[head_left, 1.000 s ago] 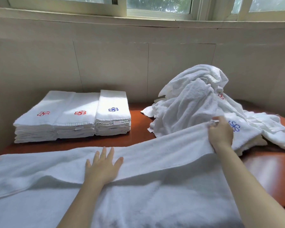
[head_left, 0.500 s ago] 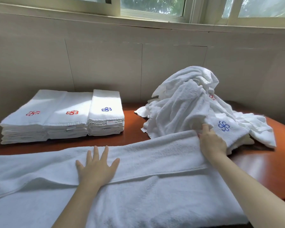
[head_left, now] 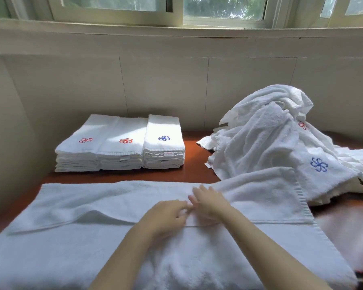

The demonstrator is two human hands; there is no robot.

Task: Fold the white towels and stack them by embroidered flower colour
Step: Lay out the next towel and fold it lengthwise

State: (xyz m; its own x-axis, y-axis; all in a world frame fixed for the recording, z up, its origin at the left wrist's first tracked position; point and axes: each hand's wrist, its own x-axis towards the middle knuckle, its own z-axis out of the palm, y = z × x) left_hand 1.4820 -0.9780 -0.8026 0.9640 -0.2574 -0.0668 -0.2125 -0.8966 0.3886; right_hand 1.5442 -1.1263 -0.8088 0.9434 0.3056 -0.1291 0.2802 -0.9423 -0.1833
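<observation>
The right hand (head_left: 211,203) is laid flat, fingers straight, on the folded-over flap of the spread towel (head_left: 71,258). The left hand (head_left: 166,216) is set just beside it, blurred, its fingers seemingly bent, so a grip cannot be told. The towel's near edge is cut off. Behind, folded stacks (head_left: 122,149) are lined up on the tabletop (head_left: 195,170), and an unfolded heap (head_left: 260,139) is piled at the right.

1. L hand (head_left: 164,218) & R hand (head_left: 211,203): both bare.
2. L forearm (head_left: 122,258) & R forearm (head_left: 270,248): bare along full visible length, down to bottom edge of frame.
3. Forearms slim, surface smooth.
4. Fingers (head_left: 198,190): slender; outlines soft w/ blur, nail detail not legible.
</observation>
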